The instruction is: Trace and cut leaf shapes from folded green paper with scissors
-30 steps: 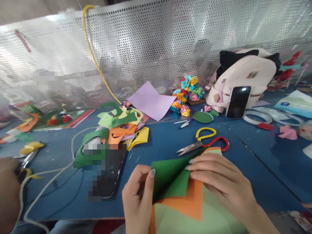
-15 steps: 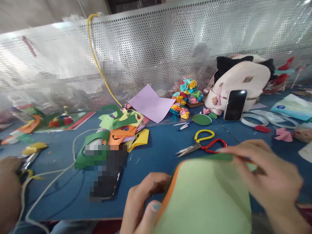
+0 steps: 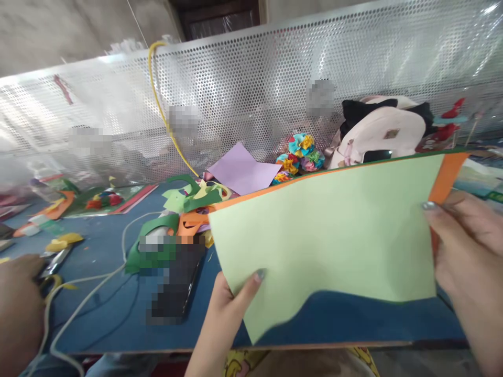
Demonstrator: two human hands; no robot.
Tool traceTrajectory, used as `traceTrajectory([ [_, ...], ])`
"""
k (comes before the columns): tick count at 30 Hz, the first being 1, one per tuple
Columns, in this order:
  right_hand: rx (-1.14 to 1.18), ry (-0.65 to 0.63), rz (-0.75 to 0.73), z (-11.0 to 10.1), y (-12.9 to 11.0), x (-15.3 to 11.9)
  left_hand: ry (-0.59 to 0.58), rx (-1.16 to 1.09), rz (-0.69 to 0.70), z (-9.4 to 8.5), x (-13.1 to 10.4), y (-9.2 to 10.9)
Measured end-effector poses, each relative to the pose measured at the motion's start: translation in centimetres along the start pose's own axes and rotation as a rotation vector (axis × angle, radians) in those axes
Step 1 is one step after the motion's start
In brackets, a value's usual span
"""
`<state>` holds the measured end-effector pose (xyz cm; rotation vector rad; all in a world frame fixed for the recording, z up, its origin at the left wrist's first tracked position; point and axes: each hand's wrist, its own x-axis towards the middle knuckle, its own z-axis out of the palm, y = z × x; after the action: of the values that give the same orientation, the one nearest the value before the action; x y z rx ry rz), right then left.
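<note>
A light green paper sheet [image 3: 334, 241] is spread between my two hands above the table. Behind it show an orange sheet [image 3: 448, 175] at the top and right and a thin dark green edge along the top. The sheet's lower edge is wavy. My left hand [image 3: 226, 311] pinches the lower left side, thumb in front and fingers hidden behind. On the right side, my right hand [image 3: 469, 246] grips the stacked sheets with its thumb on the green face. The red and yellow scissors seen earlier are hidden behind the paper.
Another person's hand [image 3: 19, 309] is at the left with yellow-handled scissors [image 3: 53, 283]. Paper scraps [image 3: 192, 199], a dark phone [image 3: 176, 288] and a white cable [image 3: 90, 283] lie left of the paper. Behind are a purple sheet [image 3: 243, 170], paper flowers [image 3: 302, 144] and a backpack [image 3: 393, 128].
The bent paper stack has been lifted and opened out wide, its light green face toward me. My right hand has moved to its right side, and the paper covers the scissors.
</note>
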<state>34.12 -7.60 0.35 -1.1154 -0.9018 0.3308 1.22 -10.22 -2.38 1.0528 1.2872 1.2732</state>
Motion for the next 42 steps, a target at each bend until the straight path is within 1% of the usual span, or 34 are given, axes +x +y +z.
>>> traceTrajectory([
  [2,0.098,-0.107,0.075,-0.3,0.7,-0.9,0.000,0.029,0.113,0.5,0.2,1.0],
  [4,0.157,-0.218,0.127,-0.8,1.7,-1.2,0.013,0.036,0.137,0.4,0.4,1.5],
  [6,0.184,-0.294,0.201,-1.5,2.9,-1.3,0.069,-0.004,0.080,0.1,0.5,1.5],
  [8,0.167,-0.413,0.306,-2.1,4.1,-1.3,0.128,-0.063,0.023,0.1,0.4,1.4],
  [10,0.120,-0.520,0.377,-2.4,4.7,-1.5,0.137,-0.098,-0.001,0.4,0.2,1.3],
  [11,0.100,-0.544,0.402,-2.5,4.8,-1.7,0.122,-0.103,-0.001,0.6,0.1,1.4],
  [13,0.084,-0.521,0.469,-2.6,4.3,-2.3,0.103,-0.099,0.027,1.0,0.0,1.7],
  [16,0.097,-0.390,0.601,-2.2,2.7,-3.5,0.113,-0.064,0.066,0.8,0.2,2.1],
  [19,0.116,-0.229,0.624,-1.4,1.0,-5.0,0.090,-0.035,0.060,0.4,0.2,1.9],
  [21,0.124,-0.179,0.625,-0.7,0.2,-5.7,0.100,-0.018,0.047,0.3,0.1,1.6],
  [24,0.155,-0.186,0.647,-0.2,-0.4,-6.1,0.129,-0.011,0.045,0.6,-0.1,1.3],
  [28,0.192,-0.247,0.659,-0.6,0.5,-5.9,0.151,-0.018,0.079,0.7,-0.1,1.2],
  [32,0.119,-0.220,0.607,-0.8,1.9,-6.0,0.145,0.048,0.118,0.3,0.2,0.6],
  [36,0.065,-0.267,0.561,-0.6,1.8,-6.3,0.176,0.127,0.199,-0.1,0.3,0.2],
  [42,-0.114,-0.312,0.528,-0.9,1.9,-6.5,0.120,0.148,0.207,0.2,-0.1,0.5],
])
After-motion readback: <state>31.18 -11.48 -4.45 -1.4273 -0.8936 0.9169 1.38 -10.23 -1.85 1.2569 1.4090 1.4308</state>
